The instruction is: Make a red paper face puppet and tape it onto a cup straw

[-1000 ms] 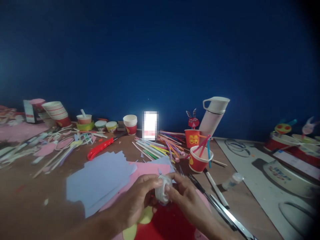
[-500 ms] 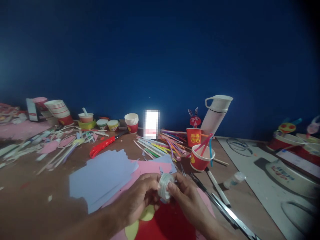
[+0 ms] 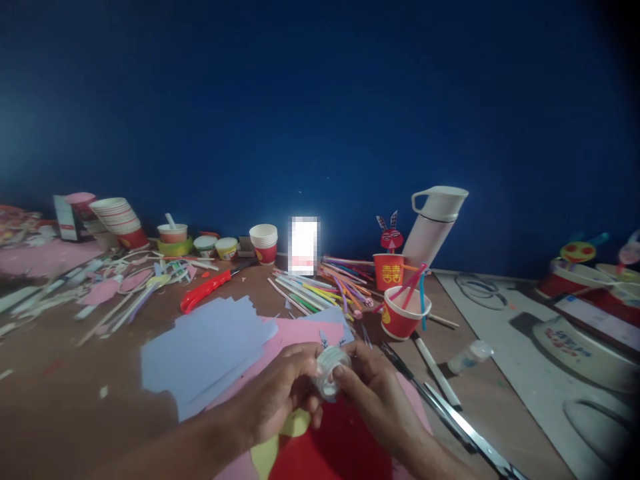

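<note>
A small roll of clear tape sits between my two hands, above red paper. My left hand grips its left side with curled fingers. On the other side, my right hand holds the roll with the thumb pressed on its face. Two small pale ear-shaped paper pieces with dark lines stick up behind the roll; I cannot tell which fingers hold them. Yellow paper pieces lie beside the red paper, on a pink sheet. Pale blue paper is stacked to the left.
Scissors, a white marker and a glue bottle lie at right. A red-handled knife, straws and paper cups are farther back. A tilted white flask stands behind a red cup.
The tape roll has turned and tilted slightly between my fingers. Both hands stay almost in place, and the view has shifted a little.
</note>
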`<state>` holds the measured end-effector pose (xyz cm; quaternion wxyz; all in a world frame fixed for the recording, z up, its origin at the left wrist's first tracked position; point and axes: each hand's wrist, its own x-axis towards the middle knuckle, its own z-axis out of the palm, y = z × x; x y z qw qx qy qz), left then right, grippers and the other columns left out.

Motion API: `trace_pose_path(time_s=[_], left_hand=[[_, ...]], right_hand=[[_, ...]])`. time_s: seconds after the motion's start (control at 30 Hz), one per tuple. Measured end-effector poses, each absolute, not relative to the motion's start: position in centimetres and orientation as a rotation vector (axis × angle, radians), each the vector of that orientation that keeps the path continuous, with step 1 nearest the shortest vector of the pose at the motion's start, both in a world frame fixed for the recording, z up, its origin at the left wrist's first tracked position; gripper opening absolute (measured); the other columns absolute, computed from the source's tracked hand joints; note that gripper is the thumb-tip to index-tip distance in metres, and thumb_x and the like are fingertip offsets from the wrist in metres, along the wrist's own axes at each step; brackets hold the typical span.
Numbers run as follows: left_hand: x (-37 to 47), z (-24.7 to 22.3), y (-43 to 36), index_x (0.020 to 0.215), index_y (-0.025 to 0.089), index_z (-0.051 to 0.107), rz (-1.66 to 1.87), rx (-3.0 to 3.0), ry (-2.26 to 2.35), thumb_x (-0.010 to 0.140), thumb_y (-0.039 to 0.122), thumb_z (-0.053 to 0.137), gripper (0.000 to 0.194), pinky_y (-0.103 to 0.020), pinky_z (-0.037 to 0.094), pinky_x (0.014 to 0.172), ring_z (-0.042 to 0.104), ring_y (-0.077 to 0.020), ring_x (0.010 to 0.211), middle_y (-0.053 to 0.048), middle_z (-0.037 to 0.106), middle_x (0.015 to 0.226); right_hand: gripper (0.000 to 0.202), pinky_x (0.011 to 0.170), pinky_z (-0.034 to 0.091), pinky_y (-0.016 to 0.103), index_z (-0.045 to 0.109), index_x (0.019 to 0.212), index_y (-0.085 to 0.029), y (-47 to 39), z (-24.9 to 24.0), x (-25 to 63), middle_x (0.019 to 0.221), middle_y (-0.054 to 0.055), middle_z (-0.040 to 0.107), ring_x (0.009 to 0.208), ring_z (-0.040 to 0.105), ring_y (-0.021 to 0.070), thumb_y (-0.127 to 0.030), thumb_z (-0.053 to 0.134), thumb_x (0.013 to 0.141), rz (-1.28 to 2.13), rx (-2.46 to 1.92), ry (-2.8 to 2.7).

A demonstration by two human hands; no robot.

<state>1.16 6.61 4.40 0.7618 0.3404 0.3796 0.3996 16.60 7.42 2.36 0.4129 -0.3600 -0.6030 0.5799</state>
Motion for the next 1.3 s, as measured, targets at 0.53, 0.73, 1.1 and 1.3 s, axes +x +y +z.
trace_pose_path(time_s=[0.53, 0.73, 1.1, 1.3], left_hand=[[1.36, 4.31, 6.66, 0.068, 0.013, 0.054, 0.883, 0.700, 0.767, 0.064, 0.020, 0.051, 0.008, -0.025, 0.046, 0.043, 0.042, -0.0074, 0.043, -0.001, 0.052, 0.060], [1.44, 4.40, 6.72, 0.069, 0.012, 0.055, 0.890, 0.712, 0.780, 0.063, 0.019, 0.050, 0.010, -0.024, 0.046, 0.043, 0.040, -0.0067, 0.042, -0.001, 0.053, 0.059], [1.22, 4.36, 6.87, 0.076, 0.009, 0.059, 0.873, 0.798, 0.731, 0.069, 0.020, 0.050, 0.015, -0.024, 0.046, 0.047, 0.049, -0.0094, 0.047, -0.008, 0.062, 0.069], [1.46, 4.35, 6.76, 0.070, 0.011, 0.058, 0.911, 0.751, 0.796, 0.069, 0.026, 0.052, 0.016, -0.023, 0.044, 0.041, 0.047, -0.0091, 0.044, -0.005, 0.058, 0.061]], right_hand=[[0.017, 0.059, 0.042, 0.023, 0.051, 0.079, -0.017, 7.59, 2.16, 16.77, 0.070, -0.001, 0.056, 0.064, 0.052, 0.0127, -0.033, 0.054, 0.085, 1.450, -0.937, -1.494], [0.020, 0.058, 0.041, 0.023, 0.051, 0.082, -0.018, 7.60, 1.80, 16.79, 0.069, 0.000, 0.055, 0.064, 0.050, 0.0129, -0.037, 0.052, 0.086, 1.479, -0.898, -1.491], [0.033, 0.047, 0.037, 0.022, 0.049, 0.075, -0.018, 8.07, 2.33, 16.68, 0.060, -0.003, 0.051, 0.050, 0.045, 0.0107, -0.050, 0.056, 0.080, 1.512, -0.894, -1.424], [0.026, 0.052, 0.040, 0.021, 0.050, 0.079, -0.019, 7.86, 1.76, 16.61, 0.063, -0.002, 0.053, 0.056, 0.047, 0.0116, -0.045, 0.054, 0.084, 1.490, -0.858, -1.447]])
